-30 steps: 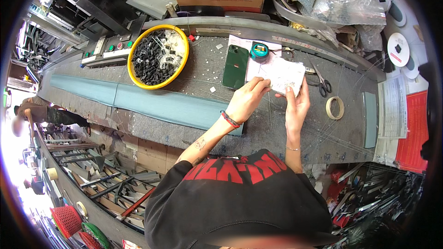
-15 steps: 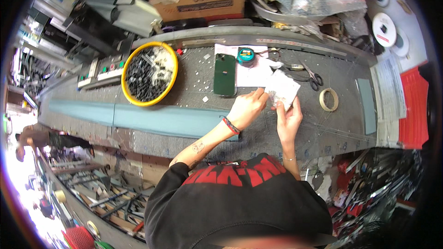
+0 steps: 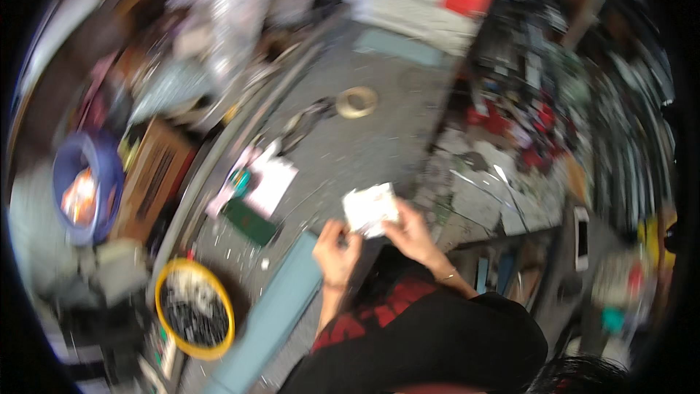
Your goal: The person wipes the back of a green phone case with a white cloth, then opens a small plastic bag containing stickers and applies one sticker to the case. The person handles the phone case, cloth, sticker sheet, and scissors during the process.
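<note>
A small white packet (image 3: 370, 209), roughly square, is held up in front of my body over the bench's near edge. My right hand (image 3: 414, 235) grips it by its right side, thumb and fingers closed on it. At its lower left corner, my left hand (image 3: 337, 252) has curled fingers pressed together. Blur hides what they pinch, if anything. Beyond my left hand lie a dark green phone (image 3: 249, 222) and a pale sheet of paper (image 3: 274, 188) with a teal tape measure (image 3: 239, 181) on it. A long grey-blue strip (image 3: 281, 295) runs beside my left forearm.
On the bench (image 3: 321, 138) are a tape roll (image 3: 356, 102), blurred scissors (image 3: 310, 118) and a yellow-rimmed basket (image 3: 230, 321) of small black pieces. A cardboard box (image 3: 153, 179) and blue basin (image 3: 109, 197) stand behind its far edge. Scrap (image 3: 525, 113) litters the right side.
The whole view has swung to the right, bringing scrap and racks on that side into sight. The packet stays in my right hand, with my left hand close against it.
</note>
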`<action>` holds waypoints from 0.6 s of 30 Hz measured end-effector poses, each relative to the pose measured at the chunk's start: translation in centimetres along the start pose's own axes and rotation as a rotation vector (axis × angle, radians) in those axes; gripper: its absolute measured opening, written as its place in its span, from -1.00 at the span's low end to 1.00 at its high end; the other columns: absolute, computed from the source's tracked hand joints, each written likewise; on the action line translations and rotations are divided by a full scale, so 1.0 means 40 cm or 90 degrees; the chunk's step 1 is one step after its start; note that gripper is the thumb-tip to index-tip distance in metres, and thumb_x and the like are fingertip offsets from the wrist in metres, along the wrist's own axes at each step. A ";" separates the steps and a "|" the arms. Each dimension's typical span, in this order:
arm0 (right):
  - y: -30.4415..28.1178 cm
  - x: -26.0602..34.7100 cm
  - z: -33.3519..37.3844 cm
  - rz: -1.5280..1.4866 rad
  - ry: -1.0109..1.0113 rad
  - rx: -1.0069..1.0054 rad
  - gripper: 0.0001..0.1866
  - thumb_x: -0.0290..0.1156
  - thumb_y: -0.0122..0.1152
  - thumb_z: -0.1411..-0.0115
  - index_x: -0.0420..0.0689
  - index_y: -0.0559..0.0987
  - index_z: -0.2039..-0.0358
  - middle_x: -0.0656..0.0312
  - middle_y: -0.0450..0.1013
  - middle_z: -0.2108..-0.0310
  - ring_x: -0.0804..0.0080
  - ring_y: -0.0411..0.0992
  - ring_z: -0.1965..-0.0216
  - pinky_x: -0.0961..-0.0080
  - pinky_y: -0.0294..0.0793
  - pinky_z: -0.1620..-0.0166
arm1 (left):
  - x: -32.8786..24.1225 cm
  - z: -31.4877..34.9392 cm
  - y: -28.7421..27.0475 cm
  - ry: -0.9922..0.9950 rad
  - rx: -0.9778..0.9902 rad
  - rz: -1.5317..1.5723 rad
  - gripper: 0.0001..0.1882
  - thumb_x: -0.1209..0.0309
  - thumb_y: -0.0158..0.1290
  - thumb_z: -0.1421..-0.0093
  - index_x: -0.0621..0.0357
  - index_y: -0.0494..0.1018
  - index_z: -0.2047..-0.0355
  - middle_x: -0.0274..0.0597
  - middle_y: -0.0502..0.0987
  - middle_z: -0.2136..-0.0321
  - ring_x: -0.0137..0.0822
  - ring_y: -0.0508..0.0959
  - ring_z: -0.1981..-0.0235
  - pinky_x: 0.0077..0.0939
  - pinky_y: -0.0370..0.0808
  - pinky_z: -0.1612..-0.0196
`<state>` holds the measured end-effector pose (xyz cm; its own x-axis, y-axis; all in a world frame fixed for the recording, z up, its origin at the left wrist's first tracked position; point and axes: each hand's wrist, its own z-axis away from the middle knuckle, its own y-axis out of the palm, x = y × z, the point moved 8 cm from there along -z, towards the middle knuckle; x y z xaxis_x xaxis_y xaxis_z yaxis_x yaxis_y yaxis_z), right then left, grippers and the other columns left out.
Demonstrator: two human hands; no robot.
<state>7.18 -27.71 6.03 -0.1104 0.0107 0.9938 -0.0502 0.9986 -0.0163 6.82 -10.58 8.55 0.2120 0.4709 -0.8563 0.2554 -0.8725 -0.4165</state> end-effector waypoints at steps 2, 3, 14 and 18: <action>0.018 -0.003 0.065 0.073 -0.042 -0.017 -0.29 -0.63 0.05 -0.11 -0.22 0.03 -0.27 0.09 0.10 -0.23 0.34 0.09 -0.23 0.42 0.20 -0.17 | 0.020 0.061 -0.007 0.010 0.102 0.038 -0.91 0.52 0.03 0.06 0.26 0.34 0.56 -0.13 0.36 0.64 -0.26 0.38 0.61 -0.42 0.36 0.49; 0.049 0.018 0.072 0.187 -0.151 0.029 -0.21 -0.67 0.01 -0.04 -0.19 -0.03 -0.29 0.06 -0.05 -0.31 0.26 -0.03 -0.31 0.37 0.01 -0.27 | 0.043 0.102 -0.021 -0.020 0.117 0.114 -0.92 0.54 0.01 0.01 0.29 0.33 0.55 -0.18 0.37 0.62 -0.36 0.38 0.58 -0.43 0.38 0.47; 0.495 -0.034 0.140 0.113 0.061 0.322 -0.24 -0.54 -0.07 -0.04 -0.13 -0.01 -0.30 -0.02 0.37 0.20 0.35 0.38 0.40 0.43 0.41 0.41 | 0.327 0.292 -0.357 -0.112 0.155 0.207 -0.76 0.27 -0.05 -0.25 0.20 0.44 0.25 -0.15 0.51 0.43 -0.33 0.51 0.47 -0.48 0.47 0.38; 0.415 0.058 0.268 0.165 -0.116 0.086 -0.21 -0.52 -0.03 -0.06 -0.09 -0.08 -0.31 -0.10 0.32 0.04 0.16 0.41 0.27 0.36 0.42 0.29 | 0.208 0.303 -0.316 -0.012 0.212 0.094 -0.81 0.41 0.04 -0.18 0.34 0.38 0.38 -0.20 0.43 0.56 -0.39 0.43 0.57 -0.51 0.44 0.43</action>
<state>-4.56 -11.65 6.87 -0.3119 0.2415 0.9189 -0.1273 0.9478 -0.2923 -6.07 2.81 3.01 0.2050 0.3371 -0.9189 -0.0986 -0.9269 -0.3620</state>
